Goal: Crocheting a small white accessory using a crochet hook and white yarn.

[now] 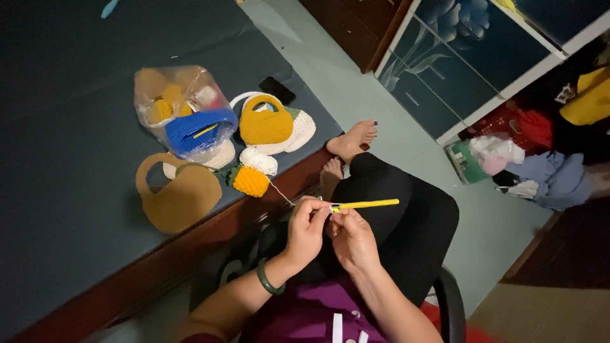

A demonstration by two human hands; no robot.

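Just starting, low in the middle: right hand (353, 240) gripping yellow crochet hook (367, 204), left hand (307, 227) pinching white yarn (279, 191) from yarn ball (257, 160), no stitched piece showing yet, finished bags (265, 127) upper left.

Left hand (306, 227) and right hand (351, 238) together, fingers pinched, wrists bent

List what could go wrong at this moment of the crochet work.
The white yarn runs taut from the yarn balls at the bed's edge to the left hand; a pull might drag them off. The yellow crochet hook in the right hand works close to the left hand's fingertips and could prick them. The dim light may hide a missed stitch.
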